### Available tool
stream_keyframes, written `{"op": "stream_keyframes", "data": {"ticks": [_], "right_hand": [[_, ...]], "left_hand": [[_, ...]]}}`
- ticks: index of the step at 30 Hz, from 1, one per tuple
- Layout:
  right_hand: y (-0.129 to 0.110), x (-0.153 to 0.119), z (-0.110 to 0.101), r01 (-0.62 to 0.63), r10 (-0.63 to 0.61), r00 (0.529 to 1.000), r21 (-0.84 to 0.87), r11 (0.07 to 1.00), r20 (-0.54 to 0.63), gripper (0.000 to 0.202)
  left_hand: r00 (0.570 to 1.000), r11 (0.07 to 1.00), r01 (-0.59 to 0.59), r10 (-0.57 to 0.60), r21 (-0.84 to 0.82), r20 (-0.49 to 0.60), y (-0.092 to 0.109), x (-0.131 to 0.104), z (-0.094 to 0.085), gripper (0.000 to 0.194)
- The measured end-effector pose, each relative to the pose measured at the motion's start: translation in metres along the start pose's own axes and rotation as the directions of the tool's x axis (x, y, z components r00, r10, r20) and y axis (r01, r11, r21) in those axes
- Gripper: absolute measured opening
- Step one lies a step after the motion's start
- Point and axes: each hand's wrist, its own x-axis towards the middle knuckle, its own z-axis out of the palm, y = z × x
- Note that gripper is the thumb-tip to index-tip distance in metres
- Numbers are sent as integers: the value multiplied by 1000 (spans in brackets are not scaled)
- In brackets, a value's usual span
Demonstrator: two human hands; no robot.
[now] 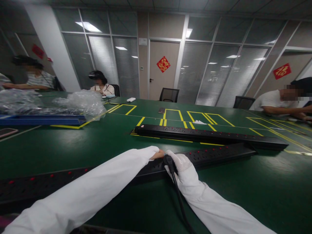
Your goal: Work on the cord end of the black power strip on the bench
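Observation:
A long black power strip with red switches lies diagonally across the green table, under my forearms. Over its middle, my gloved right hand is closed around a black plug, whose thick black cable runs down toward the bottom edge. My left hand reaches in from the left and touches the strip beside the plug; its fingers are mostly hidden behind the plug and my right hand. Just beyond lies a second black power strip, parallel to the table's yellow tape marks.
Clear plastic wrap and a blue tray are at the left, near a phone. Yellow tape outlines mark the green table. Several people sit around the far side and ends. An office chair stands behind the table.

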Motion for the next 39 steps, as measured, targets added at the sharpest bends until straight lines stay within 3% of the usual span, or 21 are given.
{"op": "stream_keyframes", "data": {"ticks": [7,25,39], "right_hand": [[0,0,-3,15,-15,1000,1,1000,-11,47],[2,-1,-2,16,-16,1000,5,1000,-3,49],[4,-1,1,24,-24,1000,-7,1000,3,50]], "left_hand": [[995,999,-42,42,-1,96,0,1,-4,33],[988,980,-84,59,178,142,3,14,-1,31],[976,975,-123,86,185,200,-3,15,-7,31]]}}
